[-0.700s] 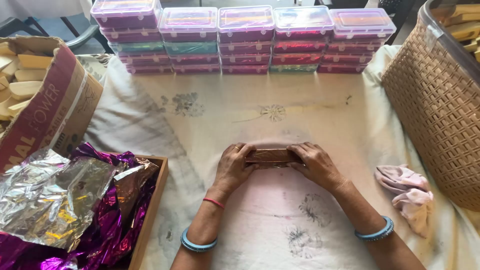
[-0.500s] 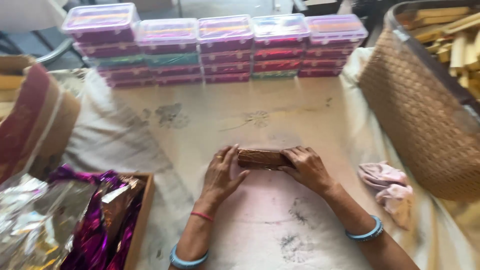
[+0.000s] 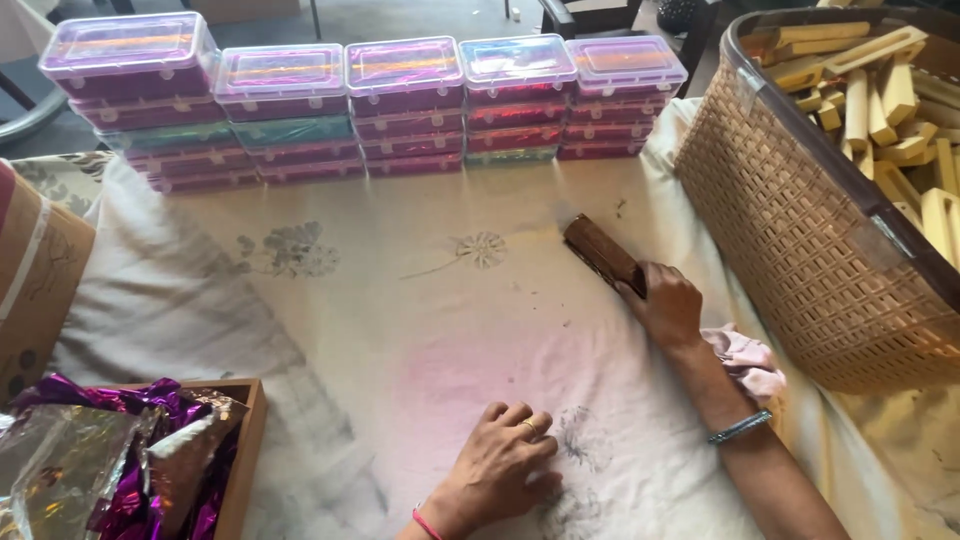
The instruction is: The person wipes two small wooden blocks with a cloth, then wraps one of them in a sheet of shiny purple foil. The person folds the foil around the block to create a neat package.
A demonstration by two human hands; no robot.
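Observation:
My right hand (image 3: 668, 300) grips one end of a long brown foil-wrapped bar (image 3: 598, 251), which points up and left, low over the white floral cloth (image 3: 380, 290). It is near the woven basket (image 3: 790, 230) of pale wooden blocks (image 3: 880, 90). My left hand (image 3: 500, 462) rests on the cloth near the front, fingers loosely curled, holding nothing.
Stacks of clear-lidded plastic boxes (image 3: 400, 100) with coloured contents line the far edge. A wooden tray (image 3: 245, 450) with purple and silver foil sheets (image 3: 90, 465) sits front left, a cardboard box (image 3: 35, 280) beyond it. A pink rag (image 3: 745, 355) lies by my right wrist.
My left hand let go of the bar and dropped back toward me. My right hand carried the bar up and right toward the basket. The view shifted right.

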